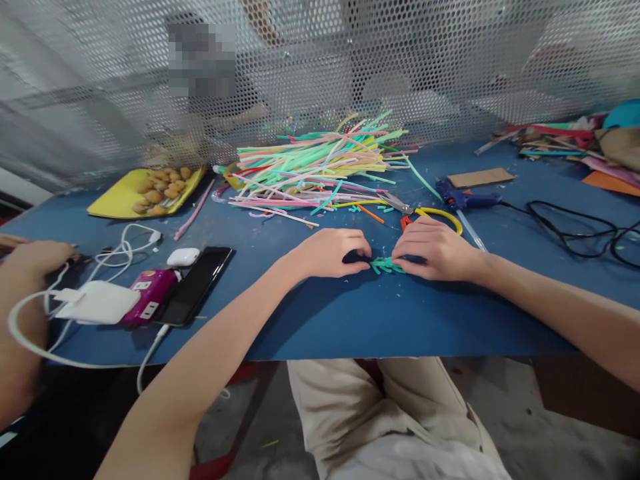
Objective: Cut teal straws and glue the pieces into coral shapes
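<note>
Low over the blue table, my left hand [336, 253] is curled, with thumb and finger pinched at the left tip of a small green pipe-cleaner piece [384, 265]. Short green strands stick out along its side. My right hand [434, 250] is closed over the piece's right end, hiding part of it. Just behind my right hand lie scissors [440, 215] with yellow and red on the handles. A large pile of pastel pipe cleaners [320, 157] is spread farther back, with short cut bits along its front edge.
A blue glue gun [467, 199] with a black cord and a cardboard strip [481, 177] are at right. On the left are a yellow tray [117, 193] of brown lumps, a phone [197, 287], a white charger [97, 302] and another person's hand [43, 257]. A perforated metal screen [310, 73] stands behind.
</note>
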The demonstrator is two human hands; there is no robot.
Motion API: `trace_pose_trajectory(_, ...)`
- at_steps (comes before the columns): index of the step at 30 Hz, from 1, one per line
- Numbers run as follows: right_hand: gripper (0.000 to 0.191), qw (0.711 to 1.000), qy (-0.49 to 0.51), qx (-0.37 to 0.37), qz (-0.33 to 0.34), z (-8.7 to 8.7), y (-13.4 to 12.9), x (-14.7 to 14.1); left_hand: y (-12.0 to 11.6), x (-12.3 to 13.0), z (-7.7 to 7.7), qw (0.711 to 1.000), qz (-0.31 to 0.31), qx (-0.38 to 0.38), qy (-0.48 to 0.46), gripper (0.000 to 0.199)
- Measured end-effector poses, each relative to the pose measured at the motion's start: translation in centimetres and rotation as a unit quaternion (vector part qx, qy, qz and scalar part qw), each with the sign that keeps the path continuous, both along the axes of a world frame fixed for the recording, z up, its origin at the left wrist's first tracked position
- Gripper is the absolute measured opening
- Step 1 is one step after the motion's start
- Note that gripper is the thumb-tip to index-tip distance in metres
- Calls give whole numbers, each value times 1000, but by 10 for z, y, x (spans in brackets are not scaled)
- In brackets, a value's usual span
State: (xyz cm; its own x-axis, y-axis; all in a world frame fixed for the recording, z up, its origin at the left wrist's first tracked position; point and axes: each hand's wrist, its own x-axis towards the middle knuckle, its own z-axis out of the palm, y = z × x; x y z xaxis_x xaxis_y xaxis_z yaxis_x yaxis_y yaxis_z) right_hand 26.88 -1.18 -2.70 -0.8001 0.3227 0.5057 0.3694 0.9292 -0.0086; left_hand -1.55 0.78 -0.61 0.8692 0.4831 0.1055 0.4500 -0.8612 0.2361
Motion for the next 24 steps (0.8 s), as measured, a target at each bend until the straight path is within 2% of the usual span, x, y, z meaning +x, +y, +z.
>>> trace_pose_trajectory(11,19,999,-19,-3,-38,1,-1,-3,-1,3,2,1000,-3,-14,2,16)
trace_pose_trajectory(18,21,999,-23,8,-44,3,-2,-4,-8,11,0,999,2,50,1,24)
trace_pose_trajectory(24,20,998,-32,0,-46,1,-1,-2,-13,18,-5,994,30,105,6,27)
